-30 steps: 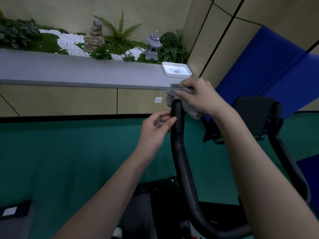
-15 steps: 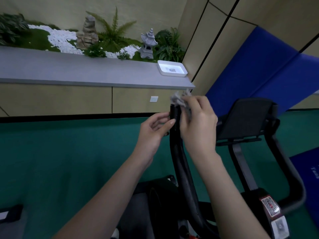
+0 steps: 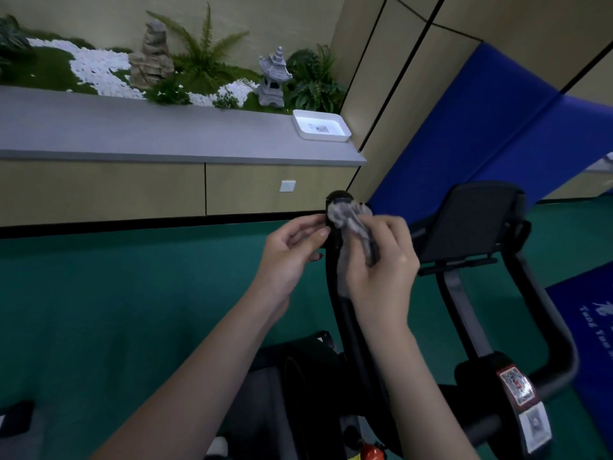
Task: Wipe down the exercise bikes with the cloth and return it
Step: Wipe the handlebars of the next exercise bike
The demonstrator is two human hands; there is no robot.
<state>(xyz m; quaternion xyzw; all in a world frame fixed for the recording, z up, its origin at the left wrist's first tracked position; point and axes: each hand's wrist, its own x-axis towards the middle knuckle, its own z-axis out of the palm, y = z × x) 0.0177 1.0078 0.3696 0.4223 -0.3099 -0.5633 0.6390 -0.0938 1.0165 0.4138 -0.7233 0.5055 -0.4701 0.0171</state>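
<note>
Currently right hand [image 3: 381, 260] grips cloth [image 3: 348, 217] on handlebar [image 3: 346, 327], left hand [image 3: 288, 254] half-curled beside it, hold unclear, tray [image 3: 323, 138] on ledge [image 3: 166, 134], label [image 3: 319, 128] inside.

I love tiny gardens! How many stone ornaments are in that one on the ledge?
2: a rock stack left of the big fern, and a pagoda lantern right of it, near the white tray. More may hide past the left edge.

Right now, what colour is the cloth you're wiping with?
Grey. The head view shows the cloth bunched in the right hand against the black handlebar.
</note>
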